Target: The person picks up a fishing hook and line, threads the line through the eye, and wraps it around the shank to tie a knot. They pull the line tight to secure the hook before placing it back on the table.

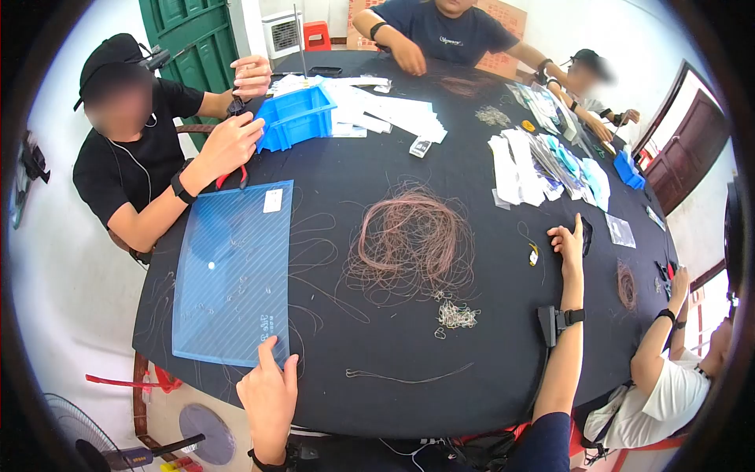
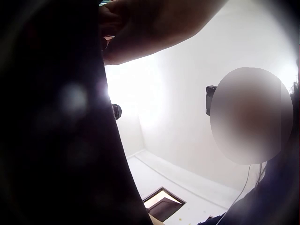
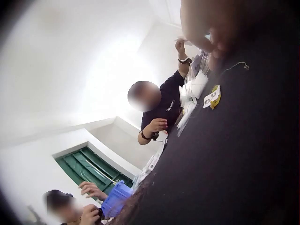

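In the head view the left hand (image 1: 267, 393) rests at the near right corner of a translucent blue striped mat (image 1: 228, 267), index finger extended onto its edge, holding nothing visible. Thin wire loops lie on and beside that mat. The right hand (image 1: 568, 240) lies on the black tablecloth, index finger extended away from the body, beside a dark object (image 1: 587, 236) and a small yellow tagged item (image 1: 534, 255). Between the hands are a tangled coil of reddish wire (image 1: 417, 240) and a pile of small metal pieces (image 1: 458, 315). The left wrist view shows part of the hand (image 2: 154, 28), blurred.
A blue bin (image 1: 295, 118) stands at the back left, held by a person in black. White packets (image 1: 401, 110) lie behind the coil, and more plastic packets (image 1: 543, 169) lie at the back right. Other people sit around the table; a single wire (image 1: 409, 380) lies near the front edge.
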Demonstrator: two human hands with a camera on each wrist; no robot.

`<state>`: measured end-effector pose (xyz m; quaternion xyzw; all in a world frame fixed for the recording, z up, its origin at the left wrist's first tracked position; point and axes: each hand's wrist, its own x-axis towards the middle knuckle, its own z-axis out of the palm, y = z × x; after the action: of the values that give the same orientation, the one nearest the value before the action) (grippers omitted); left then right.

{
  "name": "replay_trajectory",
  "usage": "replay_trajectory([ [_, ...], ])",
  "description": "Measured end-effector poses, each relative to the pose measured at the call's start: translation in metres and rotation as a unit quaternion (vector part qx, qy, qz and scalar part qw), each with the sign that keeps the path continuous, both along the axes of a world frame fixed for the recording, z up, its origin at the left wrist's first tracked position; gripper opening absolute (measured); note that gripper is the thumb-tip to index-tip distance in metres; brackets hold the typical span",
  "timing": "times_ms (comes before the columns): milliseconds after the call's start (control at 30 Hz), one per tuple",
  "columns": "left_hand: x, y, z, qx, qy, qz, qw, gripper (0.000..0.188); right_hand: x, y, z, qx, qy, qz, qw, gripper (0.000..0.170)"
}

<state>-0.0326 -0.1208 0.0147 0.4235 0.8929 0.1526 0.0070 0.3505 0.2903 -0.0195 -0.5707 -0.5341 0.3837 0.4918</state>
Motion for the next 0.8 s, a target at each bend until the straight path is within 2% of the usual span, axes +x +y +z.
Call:
replay_trajectory([
  [133,-0.003,0.000,0.001,0.055,-0.037,0.008,0.998,0.028,0.005,0.009,-0.005,-0.023,0.010,-0.004,1.000,0.076],
  [200,-0.002,-0.001,0.005,0.088,-0.070,0.005,0.994,0.025,0.007,0.017,-0.002,-0.073,0.010,-0.011,0.997,0.076],
  [333,0.006,0.001,0.001,0.217,-0.109,-0.014,0.970,0.027,0.008,0.025,0.021,-0.139,0.015,0.002,0.990,0.076],
  [400,0.008,-0.002,-0.012,0.250,-0.118,-0.050,0.960,0.029,0.007,0.030,0.024,-0.119,0.005,0.004,0.993,0.077],
  [533,0.007,-0.002,-0.022,0.280,-0.035,-0.158,0.946,0.030,0.002,0.039,0.004,-0.047,-0.035,-0.006,0.998,0.075],
  [567,0.006,-0.001,-0.022,0.275,-0.041,-0.147,0.949,0.030,0.002,0.043,-0.007,-0.023,-0.045,-0.007,0.999,0.075],
  [600,0.006,0.000,-0.023,0.271,-0.048,-0.135,0.952,0.029,-0.003,0.040,-0.015,0.028,-0.041,-0.045,0.998,0.063],
  [700,0.006,0.003,-0.024,0.266,-0.057,-0.128,0.954,0.027,0.003,0.044,-0.014,0.000,-0.049,0.013,0.999,0.044],
  [733,0.006,0.004,-0.024,0.266,-0.058,-0.131,0.953,0.025,0.004,0.042,-0.015,0.017,-0.073,0.029,0.997,0.031],
  [800,0.008,0.009,-0.022,0.258,-0.067,-0.143,0.953,0.022,0.001,0.039,-0.015,0.034,-0.104,0.044,0.993,0.030],
])
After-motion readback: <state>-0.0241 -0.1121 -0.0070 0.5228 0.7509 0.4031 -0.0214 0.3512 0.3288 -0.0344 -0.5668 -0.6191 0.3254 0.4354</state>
